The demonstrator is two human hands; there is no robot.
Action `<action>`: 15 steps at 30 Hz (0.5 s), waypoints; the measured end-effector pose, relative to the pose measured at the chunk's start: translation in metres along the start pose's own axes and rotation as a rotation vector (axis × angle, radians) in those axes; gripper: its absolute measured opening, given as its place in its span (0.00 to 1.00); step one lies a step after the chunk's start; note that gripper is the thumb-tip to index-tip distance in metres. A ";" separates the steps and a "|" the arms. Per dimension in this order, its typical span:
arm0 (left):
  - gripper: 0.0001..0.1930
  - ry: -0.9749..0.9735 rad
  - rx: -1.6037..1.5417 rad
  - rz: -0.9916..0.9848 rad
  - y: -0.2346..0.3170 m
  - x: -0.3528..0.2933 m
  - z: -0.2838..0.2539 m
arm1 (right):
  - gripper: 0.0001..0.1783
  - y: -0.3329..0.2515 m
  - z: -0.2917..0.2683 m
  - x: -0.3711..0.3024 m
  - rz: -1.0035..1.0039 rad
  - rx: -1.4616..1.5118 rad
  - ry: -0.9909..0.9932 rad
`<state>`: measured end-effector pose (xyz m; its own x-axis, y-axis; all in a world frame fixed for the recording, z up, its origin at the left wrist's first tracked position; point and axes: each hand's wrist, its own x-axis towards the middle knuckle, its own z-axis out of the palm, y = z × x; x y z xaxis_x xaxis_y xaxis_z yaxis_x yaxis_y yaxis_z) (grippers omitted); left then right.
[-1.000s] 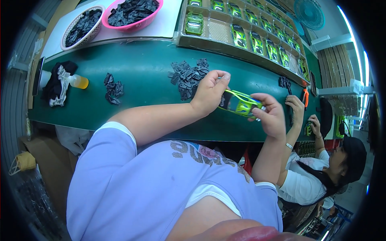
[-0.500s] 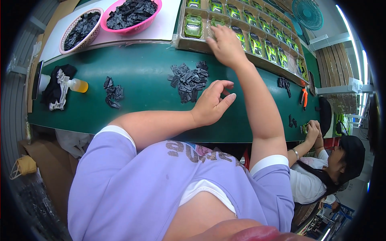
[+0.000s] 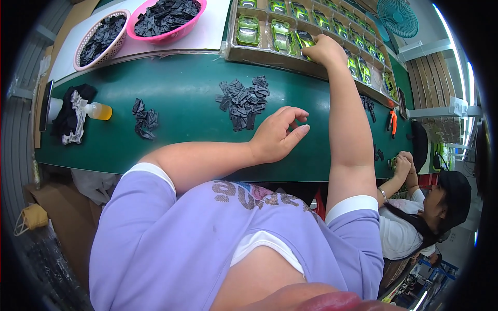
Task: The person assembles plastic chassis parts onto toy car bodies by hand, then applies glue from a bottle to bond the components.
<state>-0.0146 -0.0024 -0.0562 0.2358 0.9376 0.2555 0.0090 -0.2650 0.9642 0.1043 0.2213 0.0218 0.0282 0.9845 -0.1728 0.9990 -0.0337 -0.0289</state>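
Reaching over the green bench, the right hand is at the divided tray, thumb and fingertips on a green-and-black car-shaped piece in the front row; whether those fingers have closed firmly on it, I cannot tell from here; just left of it sits another green car-shaped piece, and in the corner compartment beyond that, a pale green shell; more of them fill the rows behind!

Over to the left hand, hanging above the bench with nothing in it, fingers loosely curled, thumb apart from them; just beyond it lies a heap of black parts, loose and overlapping; farther left, a smaller cluster of black parts; then a bottle of yellow liquid, lying beside some dark cloth; up at the back, a pink bowl and a pale perforated basket, both heaped with black pieces; and on the right, an orange-handled tool, with a co-worker's hands close together near the bench's edge!
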 end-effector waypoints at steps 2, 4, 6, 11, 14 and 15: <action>0.16 -0.014 0.034 0.008 0.000 -0.001 0.000 | 0.35 -0.006 0.002 -0.003 -0.009 -0.146 0.050; 0.15 -0.038 0.024 0.007 0.000 -0.001 0.004 | 0.38 0.004 0.015 0.016 0.024 -0.156 0.056; 0.14 -0.085 0.004 -0.002 -0.001 -0.002 0.006 | 0.38 0.018 0.018 0.017 0.011 0.047 0.115; 0.12 -0.018 0.030 0.023 -0.005 -0.002 0.003 | 0.18 0.059 0.001 -0.001 -0.193 1.036 0.236; 0.18 0.033 0.147 0.193 -0.002 0.003 0.002 | 0.05 0.090 -0.001 -0.044 -0.324 1.502 0.213; 0.22 0.122 0.226 0.262 0.001 0.004 0.000 | 0.14 0.096 -0.001 -0.075 -0.326 1.546 -0.001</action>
<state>-0.0138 0.0014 -0.0546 0.1413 0.8475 0.5117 0.1809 -0.5302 0.8283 0.1983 0.1448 0.0328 -0.1727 0.9841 0.0410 -0.0369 0.0351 -0.9987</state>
